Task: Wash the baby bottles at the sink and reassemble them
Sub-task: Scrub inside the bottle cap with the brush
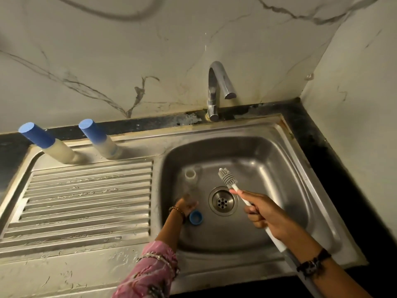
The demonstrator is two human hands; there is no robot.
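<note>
I stand at a steel sink [268,151], looking down. My left hand [186,204], low in the middle of the frame, grips one clear, open baby bottle [190,179] by its base and holds it inside the basin with its mouth tilted up and away from me, so a brush can go in. The bottle is blurred. My right hand [261,211], right of centre, is closed around the white handle of one bottle brush [228,178], with the grey bristles aimed at the bottle mouth but apart from it.

One blue cap [196,217] lies open side up on the sink floor just beside my left wrist, probably taken off this bottle. Two more bottles with blue caps [36,134] [92,130] stand at the upper left, on the rim behind the ribbed drainboard [86,203], seemingly waiting their turn. One tap [217,89] at upper centre shows no water running. In all: three bottles, one brush.
</note>
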